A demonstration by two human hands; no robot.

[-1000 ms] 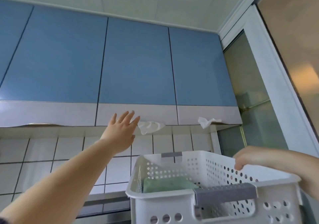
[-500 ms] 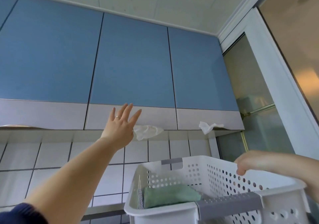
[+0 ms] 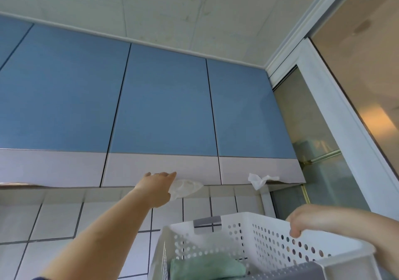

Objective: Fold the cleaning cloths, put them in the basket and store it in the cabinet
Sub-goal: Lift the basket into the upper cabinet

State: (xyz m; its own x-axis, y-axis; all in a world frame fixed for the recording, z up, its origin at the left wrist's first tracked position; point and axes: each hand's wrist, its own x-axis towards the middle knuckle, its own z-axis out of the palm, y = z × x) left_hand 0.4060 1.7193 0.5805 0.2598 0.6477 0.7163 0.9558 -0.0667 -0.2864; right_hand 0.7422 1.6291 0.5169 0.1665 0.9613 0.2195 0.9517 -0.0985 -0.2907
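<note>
Fingers [image 3: 160, 175] of our left hand [image 3: 156, 188] lie straight against the grey strip at the foot of the middle cabinet door [image 3: 160, 107], gripping nothing; a crumpled white tissue [image 3: 186, 188] tucked under that door's edge sits just beside the palm. Our right hand [image 3: 302, 221] curls over the far rim of the basket [image 3: 259, 234], thumb hooked on the inside of the wall, holding it up low and to the right, below the cabinets.

We judge the task well along: a folded green cloth [image 3: 207, 266] already lies flat in the bottom of the basket, and we cannot tell whether more cloths lie under or beside it, since the lower edge of the view cuts the basket off. What is left, as far as we can see, is opening the door, which is closed flush, lifting the basket in, and shutting it again.

The basket is white plastic, its walls pierced with rows of round holes, with grey handle pieces at the near and far ends. A second tissue [image 3: 258, 180] hangs under the next door to the right.
</note>
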